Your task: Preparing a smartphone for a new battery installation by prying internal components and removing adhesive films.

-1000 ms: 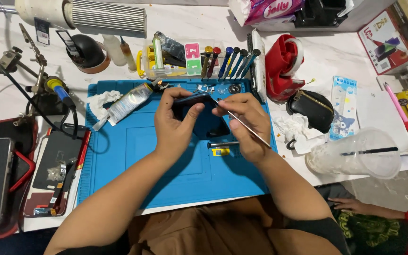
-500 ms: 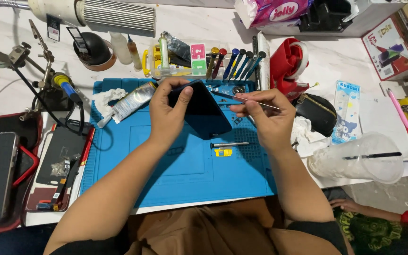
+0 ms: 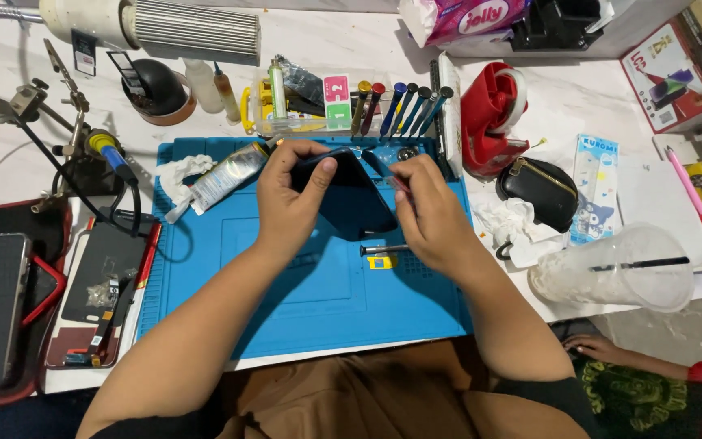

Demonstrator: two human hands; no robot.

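Observation:
My left hand (image 3: 286, 203) grips a dark phone (image 3: 355, 203) by its upper left corner and holds it tilted above the blue work mat (image 3: 302, 301). The thumb lies on the phone's face. My right hand (image 3: 428, 215) is at the phone's right edge and pinches a thin flat tool (image 3: 382, 169) against its upper right corner. Below the phone, a small screwdriver (image 3: 383, 249) and a yellow bit (image 3: 381, 262) lie on the mat.
A glue tube (image 3: 225, 175) and a row of screwdrivers (image 3: 404, 106) sit at the mat's far edge. A soldering iron (image 3: 111, 154) and an opened phone (image 3: 99, 276) lie left. A red tape dispenser (image 3: 489, 118), black pouch (image 3: 542, 191) and plastic cup (image 3: 619, 272) lie right. Another person's hand (image 3: 595, 349) shows bottom right.
The phone has been lifted and turned so its dark face tilts toward me. My right hand has moved in closer, bringing the thin tool to the phone's upper right corner.

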